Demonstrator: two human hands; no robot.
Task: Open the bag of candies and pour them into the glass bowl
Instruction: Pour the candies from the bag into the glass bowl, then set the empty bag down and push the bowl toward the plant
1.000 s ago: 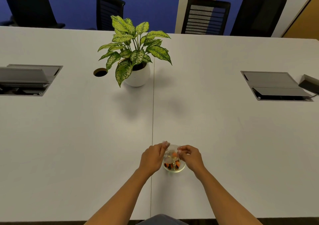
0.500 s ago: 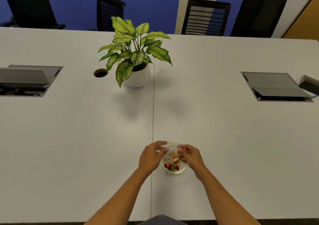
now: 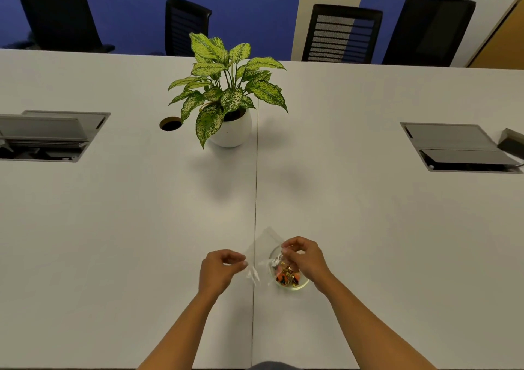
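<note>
Both hands (image 3: 262, 262) pinch the clear bag (image 3: 262, 252) over the glass bowl (image 3: 302, 284) of candies (image 3: 286, 276)

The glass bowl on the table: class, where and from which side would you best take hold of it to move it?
Grip the glass bowl by its rim, coming from above on the near-right side. It sits low, filled with candies, and the clear bag hangs over its left.

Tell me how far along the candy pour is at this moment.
Nearly finished. Done: wrapped candies sit in the glass bowl. In hand: the clear bag, apparently empty, is pinched by the left hand beside the bowl, with the right hand above it. Left: only setting the bag down, probably.
</note>
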